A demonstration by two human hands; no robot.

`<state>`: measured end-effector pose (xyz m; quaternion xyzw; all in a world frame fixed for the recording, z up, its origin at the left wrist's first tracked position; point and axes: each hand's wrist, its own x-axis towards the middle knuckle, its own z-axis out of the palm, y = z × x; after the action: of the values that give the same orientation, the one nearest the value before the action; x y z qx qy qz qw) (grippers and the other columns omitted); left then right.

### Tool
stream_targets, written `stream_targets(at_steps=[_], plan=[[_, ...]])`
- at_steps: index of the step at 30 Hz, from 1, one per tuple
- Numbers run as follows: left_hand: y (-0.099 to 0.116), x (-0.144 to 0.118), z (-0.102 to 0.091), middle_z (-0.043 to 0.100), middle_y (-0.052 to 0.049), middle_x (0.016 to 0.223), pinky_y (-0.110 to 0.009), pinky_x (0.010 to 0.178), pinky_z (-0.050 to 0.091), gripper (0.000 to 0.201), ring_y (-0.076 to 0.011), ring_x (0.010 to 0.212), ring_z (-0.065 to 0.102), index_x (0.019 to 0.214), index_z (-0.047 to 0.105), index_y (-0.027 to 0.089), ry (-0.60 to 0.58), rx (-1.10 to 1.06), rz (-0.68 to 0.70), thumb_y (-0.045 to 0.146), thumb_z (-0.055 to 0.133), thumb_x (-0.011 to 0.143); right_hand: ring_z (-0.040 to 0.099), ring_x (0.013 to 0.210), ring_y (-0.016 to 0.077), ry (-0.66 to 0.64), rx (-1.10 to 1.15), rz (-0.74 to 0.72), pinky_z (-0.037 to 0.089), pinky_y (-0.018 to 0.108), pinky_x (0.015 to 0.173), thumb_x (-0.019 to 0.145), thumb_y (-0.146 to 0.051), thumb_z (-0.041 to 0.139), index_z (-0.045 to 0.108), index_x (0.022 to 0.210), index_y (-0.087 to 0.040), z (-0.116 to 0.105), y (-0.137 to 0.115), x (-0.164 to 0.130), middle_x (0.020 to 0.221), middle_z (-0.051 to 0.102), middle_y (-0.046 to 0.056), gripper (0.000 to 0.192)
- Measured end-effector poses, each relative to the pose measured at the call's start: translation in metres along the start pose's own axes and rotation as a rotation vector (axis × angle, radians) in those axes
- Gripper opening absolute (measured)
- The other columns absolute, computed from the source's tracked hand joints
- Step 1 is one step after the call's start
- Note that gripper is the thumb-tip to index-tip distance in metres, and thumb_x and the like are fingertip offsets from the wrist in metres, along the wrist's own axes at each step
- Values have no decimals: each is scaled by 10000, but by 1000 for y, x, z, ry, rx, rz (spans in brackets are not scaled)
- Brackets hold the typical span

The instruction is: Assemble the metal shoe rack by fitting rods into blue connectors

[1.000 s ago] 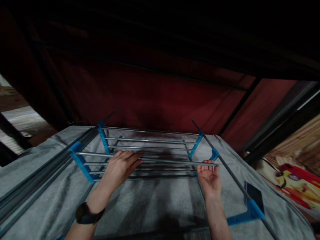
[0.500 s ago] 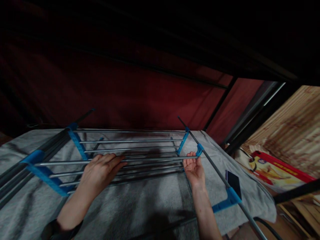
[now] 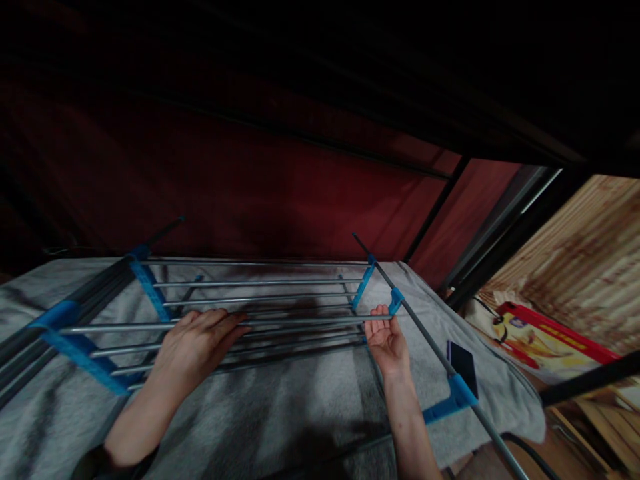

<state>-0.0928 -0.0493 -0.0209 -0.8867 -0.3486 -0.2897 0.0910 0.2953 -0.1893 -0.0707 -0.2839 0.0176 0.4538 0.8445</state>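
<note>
Rack on grey blanket: your left hand flat on rods, fingers released; right hand open under rail; nothing gripped yet.

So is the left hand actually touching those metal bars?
Touching. The head view shows the left hand lying flat across the metal bars, which disappear under it.

Glossy metal rods — blue plastic brackets, fuzzy blanket

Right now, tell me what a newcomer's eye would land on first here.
The metal rack with bright blue brackets, lying on a grey blanket mid-frame. The left hand lies flat on its rods; the right hand is palm-up under the front rod's right end. A dark phone lies right, before a red wall.
</note>
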Motion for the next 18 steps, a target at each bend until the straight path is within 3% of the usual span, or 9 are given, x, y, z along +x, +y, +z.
stream_targets(at_steps=[7,18], plan=[[0,-1,-1,749,-67,878,-390,775,471,479,-262,815,694,1216,759,288,6,-14,16,544,387,1057,740,1004,116,0,-5,14,587,335,943,1051,-292,486,740,1058,-280,2,-3,-5,1029,795,-18,255],[-2,-2,0,764,-67,894,-382,789,460,489,-254,830,701,1178,774,275,2,-10,25,545,383,1064,733,1030,108,-28,-9,24,560,335,975,1027,-310,527,745,1060,-287,-2,-4,-4,1033,801,-27,223]])
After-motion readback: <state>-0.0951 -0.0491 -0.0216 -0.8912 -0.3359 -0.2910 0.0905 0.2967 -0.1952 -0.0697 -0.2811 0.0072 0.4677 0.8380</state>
